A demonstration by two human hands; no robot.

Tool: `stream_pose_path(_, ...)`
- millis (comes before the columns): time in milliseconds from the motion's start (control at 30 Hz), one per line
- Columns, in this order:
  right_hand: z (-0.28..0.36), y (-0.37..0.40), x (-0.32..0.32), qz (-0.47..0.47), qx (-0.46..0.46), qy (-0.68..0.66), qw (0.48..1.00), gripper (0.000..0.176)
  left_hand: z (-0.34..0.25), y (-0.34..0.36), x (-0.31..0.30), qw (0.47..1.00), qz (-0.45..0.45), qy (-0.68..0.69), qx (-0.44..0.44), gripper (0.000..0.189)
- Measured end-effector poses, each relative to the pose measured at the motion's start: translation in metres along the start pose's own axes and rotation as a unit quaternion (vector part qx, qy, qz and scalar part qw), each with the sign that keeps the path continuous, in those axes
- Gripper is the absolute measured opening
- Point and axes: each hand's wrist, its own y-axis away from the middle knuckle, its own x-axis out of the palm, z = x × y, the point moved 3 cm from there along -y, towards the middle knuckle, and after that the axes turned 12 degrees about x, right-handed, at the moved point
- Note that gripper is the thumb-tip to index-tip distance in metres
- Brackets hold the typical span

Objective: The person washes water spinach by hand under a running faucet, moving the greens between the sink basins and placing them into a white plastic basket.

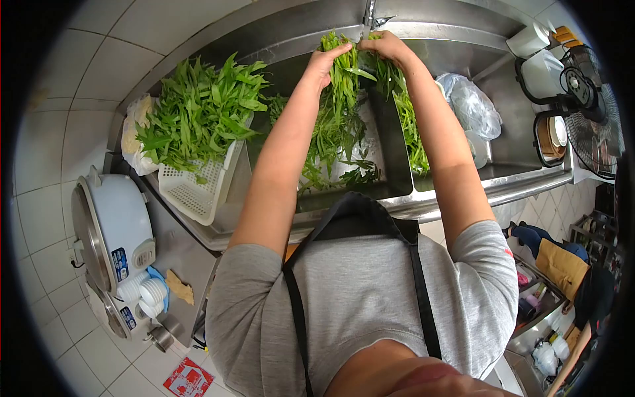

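Note:
Both arms reach forward over a steel double sink (390, 145). My left hand (325, 64) is closed round a bunch of long-leaved greens (342, 86), like water spinach, which hangs into the left basin. Close to it, just under the faucet (369, 14), my right hand (389, 47) is closed on more stems of greens (388, 74); its fingertips are partly hidden. Loose greens (324, 155) lie in the left basin, and others (409, 129) in the right one. A large heap of greens (205, 109) rests on a white perforated basket (192, 192) to the left.
Clear plastic bags (469, 106) sit on the right of the sink. A fan (592, 119) and white containers (542, 69) stand farther right. Rice cookers (119, 225) and stacked white cups (149, 291) are at left. Another person (562, 261) is at lower right.

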Motion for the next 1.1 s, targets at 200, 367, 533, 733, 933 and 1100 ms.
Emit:
stream_pose_path(200, -0.009, -0.008, -0.009, -0.065, -0.001, -0.091, 0.994, 0.025, -0.009, 0.005, 0.001, 1.000, 0.000, 0.015, -0.020, 0.029)
stream_pose_path(367, -0.008, -0.004, -0.021, -0.032, 0.015, -0.114, 0.993, 0.024, 0.004, 0.003, -0.007, 0.987, 0.030, 0.146, -0.051, 0.032)
stream_pose_path(533, -0.008, -0.003, -0.020, -0.033, 0.027, -0.182, 0.982, 0.023, 0.012, 0.010, 0.006, 0.983, 0.077, 0.146, -0.075, 0.037)
stream_pose_path(733, 0.006, 0.005, -0.008, -0.053, 0.006, -0.001, 0.999, 0.030, 0.007, 0.004, 0.025, 0.999, 0.048, -0.006, -0.021, 0.042)
stream_pose_path(933, -0.009, 0.009, -0.025, -0.074, -0.098, -0.032, 0.992, 0.026, 0.006, -0.010, 0.002, 0.992, -0.012, 0.126, 0.015, 0.024)
stream_pose_path(1100, -0.021, 0.009, 0.001, -0.042, -0.075, 0.181, 0.980, 0.030, 0.001, -0.016, -0.011, 0.980, -0.044, 0.193, 0.021, 0.023)
